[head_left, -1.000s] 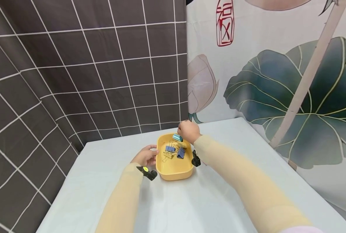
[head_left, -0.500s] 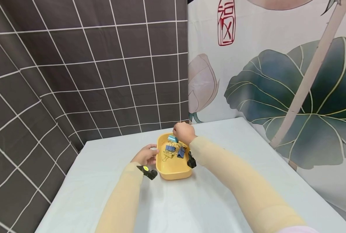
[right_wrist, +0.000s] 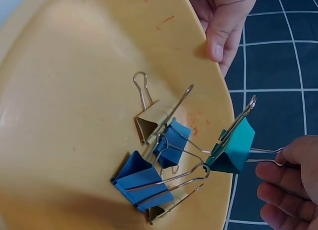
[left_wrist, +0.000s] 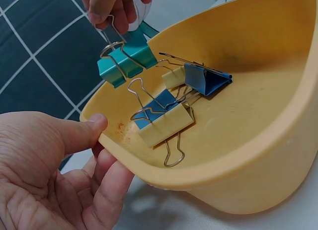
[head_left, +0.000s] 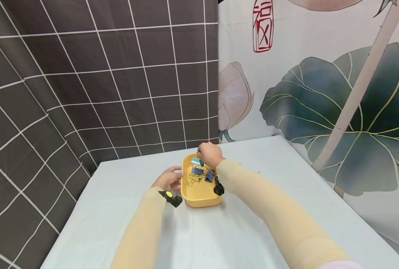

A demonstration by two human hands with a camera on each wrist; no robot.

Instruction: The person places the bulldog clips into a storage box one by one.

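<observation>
A yellow tray (head_left: 199,203) stands on the white table. My left hand (head_left: 170,178) holds its left rim, with the thumb (left_wrist: 92,126) over the edge and the fingers underneath. My right hand (head_left: 206,155) pinches the wire handles of a teal binder clip (head_left: 197,161), and the clip (right_wrist: 231,149) hangs just above the tray's far rim. Inside the tray (left_wrist: 258,180) several blue binder clips (left_wrist: 206,78) and yellow binder clips (left_wrist: 166,124) lie tangled by their wire handles. The same heap shows in the right wrist view as a blue clip (right_wrist: 141,179) and a yellow clip (right_wrist: 149,123).
The white table (head_left: 219,239) runs out on all sides of the tray. A dark tiled curtain (head_left: 85,93) hangs behind and to the left. A lotus-print curtain (head_left: 320,93) hangs behind and to the right.
My right hand has carried the teal clip a little to the left, along the tray's far rim. The left hand and the tray have stayed in place.
</observation>
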